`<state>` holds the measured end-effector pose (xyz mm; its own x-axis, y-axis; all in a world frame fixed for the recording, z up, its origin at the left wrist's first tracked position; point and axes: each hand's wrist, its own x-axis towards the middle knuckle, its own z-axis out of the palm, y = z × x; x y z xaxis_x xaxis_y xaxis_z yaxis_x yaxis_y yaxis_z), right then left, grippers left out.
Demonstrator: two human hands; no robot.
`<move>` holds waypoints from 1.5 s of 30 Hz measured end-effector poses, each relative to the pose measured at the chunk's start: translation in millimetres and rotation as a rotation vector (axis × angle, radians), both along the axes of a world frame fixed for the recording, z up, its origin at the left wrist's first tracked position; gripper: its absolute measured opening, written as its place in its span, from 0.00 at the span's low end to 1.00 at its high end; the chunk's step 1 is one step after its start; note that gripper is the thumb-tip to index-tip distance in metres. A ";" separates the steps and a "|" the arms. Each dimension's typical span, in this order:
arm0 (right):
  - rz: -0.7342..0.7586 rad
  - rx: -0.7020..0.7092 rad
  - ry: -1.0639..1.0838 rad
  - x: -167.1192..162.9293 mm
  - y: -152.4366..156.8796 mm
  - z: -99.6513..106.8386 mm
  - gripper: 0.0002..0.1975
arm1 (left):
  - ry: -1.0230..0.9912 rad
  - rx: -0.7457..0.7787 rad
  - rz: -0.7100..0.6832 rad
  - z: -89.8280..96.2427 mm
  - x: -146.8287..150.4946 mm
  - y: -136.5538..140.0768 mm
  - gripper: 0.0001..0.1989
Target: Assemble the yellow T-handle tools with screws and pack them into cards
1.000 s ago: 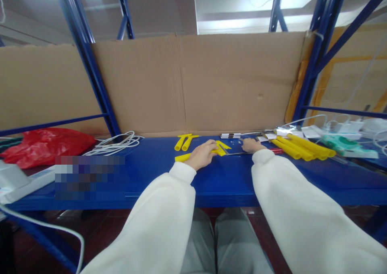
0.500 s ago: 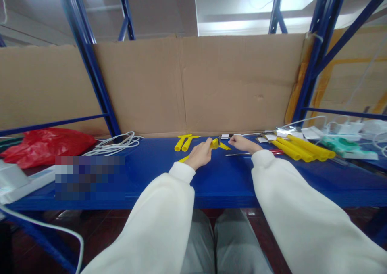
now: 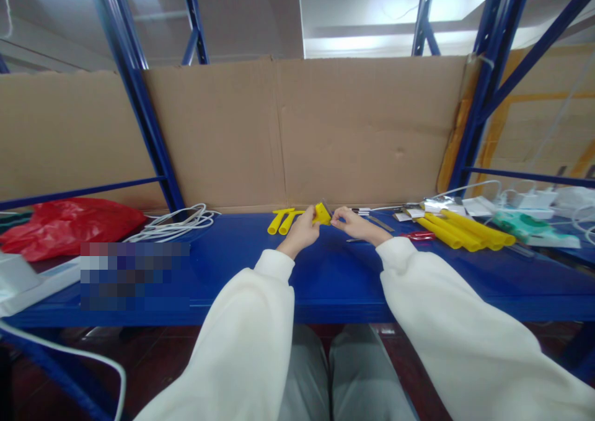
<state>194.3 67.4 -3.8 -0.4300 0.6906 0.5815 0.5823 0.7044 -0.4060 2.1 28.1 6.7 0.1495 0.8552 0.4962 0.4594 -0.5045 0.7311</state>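
My left hand (image 3: 302,230) is closed around a yellow scraper (image 3: 321,214), whose head has a thin dark metallic edge. That head tilts up in front of the cardboard. My right hand (image 3: 349,222) is right beside the scraper's head, with thumb and finger pinched together. Whatever lies between those fingertips is too small to make out. Under the right wrist lies a screwdriver with a red handle (image 3: 421,235). A thin grey strip (image 3: 380,223) rests just behind that hand. Two yellow T-shaped pieces (image 3: 280,221) lie to the left of my left hand.
Several yellow tube handles (image 3: 465,230) lie at the right, near a green and white packet (image 3: 534,227). White cable coils (image 3: 179,222) and a red plastic bag (image 3: 74,224) are on the left. A cardboard panel (image 3: 302,136) stands along the back of the blue table (image 3: 344,284).
My right hand has moved left to the scraper's head. My left hand has shifted slightly left and tilted the yellow head upward. The grey strip now shows behind my right hand.
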 end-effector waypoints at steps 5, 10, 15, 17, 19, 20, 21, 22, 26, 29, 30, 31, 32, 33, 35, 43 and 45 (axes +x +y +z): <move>-0.050 0.085 0.011 -6.1 2.5 -1.4 0.06 | -0.137 -0.079 -0.065 8.1 6.7 -1.3 0.14; -0.081 0.107 0.002 -10.3 -1.6 -2.4 0.07 | -0.182 -0.281 -0.037 16.2 7.0 -6.5 0.11; -0.113 0.066 0.045 -14.8 -6.1 0.0 0.08 | -0.190 -0.433 -0.029 23.7 6.0 -11.9 0.09; -0.131 0.015 0.087 -15.8 -8.1 1.8 0.09 | -0.218 -0.474 -0.023 26.6 7.4 -15.4 0.10; -0.145 -0.074 0.160 -16.7 -10.2 3.1 0.09 | -0.259 -0.521 -0.008 29.3 9.9 -19.5 0.11; -0.147 -0.133 0.209 -17.2 -11.3 3.4 0.09 | -0.298 -0.544 -0.006 30.4 11.4 -21.3 0.11; -0.148 -0.197 0.268 -17.7 -12.4 3.5 0.09 | -0.335 -0.571 -0.007 31.3 12.9 -22.8 0.11; -0.147 -0.265 0.336 -18.3 -13.7 3.5 0.09 | -0.368 -0.594 -0.009 31.8 14.4 -23.8 0.11; -0.114 -0.551 0.579 -21.1 -20.3 4.8 0.12 | -0.445 -0.672 -0.028 29.9 18.2 -23.0 0.10; -0.097 -0.685 0.647 -22.1 -25.7 7.3 0.12 | -0.495 -0.735 -0.053 24.9 17.6 -20.2 0.11; -0.093 -0.706 0.653 -22.1 -27.0 7.9 0.12 | -0.505 -0.754 -0.062 22.9 17.1 -19.6 0.11; -0.089 -0.722 0.653 -22.0 -27.9 8.2 0.12 | -0.513 -0.768 -0.069 21.0 16.4 -19.1 0.11; -0.084 -0.734 0.649 -21.8 -28.4 8.0 0.12 | -0.519 -0.776 -0.075 19.1 15.8 -18.9 0.11; -0.081 -0.740 0.645 -21.6 -28.6 7.5 0.12 | -0.522 -0.778 -0.078 17.4 15.4 -18.8 0.11; -0.079 -0.743 0.631 -21.2 -28.1 5.7 0.12 | -0.515 -0.773 -0.085 14.7 14.7 -18.7 0.11; -0.072 -0.741 0.614 -20.7 -30.2 4.1 0.12 | -0.496 -0.741 -0.129 9.2 13.9 -17.2 0.12; -0.085 -0.744 0.618 -21.5 -32.5 5.4 0.12 | -0.503 -0.732 -0.128 7.8 14.1 -17.0 0.12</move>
<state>172.8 34.9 1.6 -0.1269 0.9878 0.0900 0.1534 0.1091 -0.9821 16.2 11.1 14.5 0.1774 0.9750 -0.1341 -0.0299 0.1415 0.9895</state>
